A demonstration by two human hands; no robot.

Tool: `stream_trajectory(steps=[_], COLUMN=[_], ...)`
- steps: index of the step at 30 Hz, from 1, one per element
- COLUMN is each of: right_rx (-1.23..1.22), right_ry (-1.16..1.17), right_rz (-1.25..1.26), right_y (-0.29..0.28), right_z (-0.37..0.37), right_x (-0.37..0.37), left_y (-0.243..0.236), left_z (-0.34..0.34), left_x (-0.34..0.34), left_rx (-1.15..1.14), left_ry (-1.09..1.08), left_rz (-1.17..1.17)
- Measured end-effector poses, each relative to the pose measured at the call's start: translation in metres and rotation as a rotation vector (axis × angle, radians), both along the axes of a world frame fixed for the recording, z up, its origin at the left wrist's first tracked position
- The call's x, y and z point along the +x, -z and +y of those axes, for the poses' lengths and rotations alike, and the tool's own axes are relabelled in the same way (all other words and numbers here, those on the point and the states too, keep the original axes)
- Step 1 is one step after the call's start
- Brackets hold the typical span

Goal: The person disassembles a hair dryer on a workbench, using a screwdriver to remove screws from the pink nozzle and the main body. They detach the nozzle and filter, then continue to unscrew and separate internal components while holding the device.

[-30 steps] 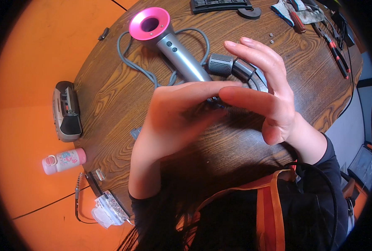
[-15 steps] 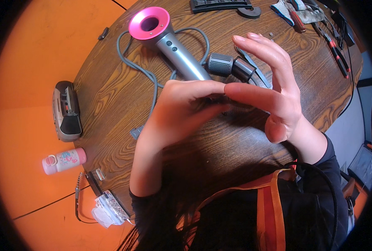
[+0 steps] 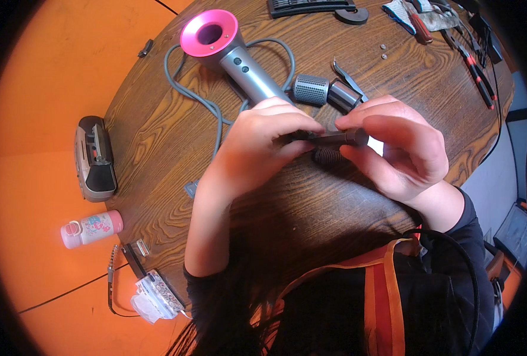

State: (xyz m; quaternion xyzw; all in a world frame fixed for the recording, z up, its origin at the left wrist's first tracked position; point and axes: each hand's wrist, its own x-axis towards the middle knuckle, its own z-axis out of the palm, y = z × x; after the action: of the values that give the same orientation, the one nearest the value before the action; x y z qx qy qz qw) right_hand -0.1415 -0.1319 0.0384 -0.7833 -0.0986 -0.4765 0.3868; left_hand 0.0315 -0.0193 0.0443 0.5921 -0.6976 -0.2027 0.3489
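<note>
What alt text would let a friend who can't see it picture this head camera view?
A person's left hand and right hand hold a small dark part between them above a wooden table. Beyond them lie a silver hair dryer with a pink ring and a perforated grey cylinder.

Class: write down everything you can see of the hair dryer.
The hair dryer lies on the wooden table, its handle slanting down to the right from the head. A pink, funnel-like rim with two screw-like dots rings a dark opening. The silver-grey handle looks metallic and bears two dark buttons. A grey cord loops out on both sides. The left hand hides the handle's lower end, so any touch there is unclear.
</note>
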Motion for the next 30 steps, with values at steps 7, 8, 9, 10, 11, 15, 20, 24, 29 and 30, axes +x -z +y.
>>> stream_trajectory(steps=[7,8,9,10,11,15,20,24,29,30], right_rx=[0.033,0.019,0.012,-0.008,0.007,0.116,0.002,0.175,0.152,0.099], right_ry=[-0.034,-0.062,-0.066,-0.081,-0.069,-0.033,-0.012,-0.123,-0.165,-0.140], right_rz=[-0.034,-0.020,-0.039,-0.038,-0.064,0.017,0.038,0.109,0.093,0.073], right_y=[0.007,0.008,0.009,0.011,0.012,0.014,0.010,0.009,0.010,0.011], right_z=[0.003,0.004,0.005,0.006,0.007,0.009,0.002,0.003,0.001,0.001], right_x=[0.011,0.012,0.012,0.012,0.013,0.014,0.012,0.012,0.013,0.013], left_y=[0.029,0.033,0.037,0.041,0.044,0.051,0.048,0.049,0.048,0.047], left_z=[0.008,0.014,0.021,0.028,0.032,0.039,0.040,0.040,0.040,0.040], left_x=[-0.012,-0.017,-0.021,-0.025,-0.028,-0.036,-0.044,-0.044,-0.041,-0.041], left_rx=[-0.334,-0.298,-0.273,-0.247,-0.254,-0.155,-0.052,-0.060,-0.052,-0.047], left_ry=[-0.486,-0.560,-0.532,-0.505,-0.472,-0.439,-0.477,-0.486,-0.469,-0.470], left_rz=[-0.242,-0.243,-0.261,-0.279,-0.294,-0.278,-0.588,-0.643,-0.643,-0.638])
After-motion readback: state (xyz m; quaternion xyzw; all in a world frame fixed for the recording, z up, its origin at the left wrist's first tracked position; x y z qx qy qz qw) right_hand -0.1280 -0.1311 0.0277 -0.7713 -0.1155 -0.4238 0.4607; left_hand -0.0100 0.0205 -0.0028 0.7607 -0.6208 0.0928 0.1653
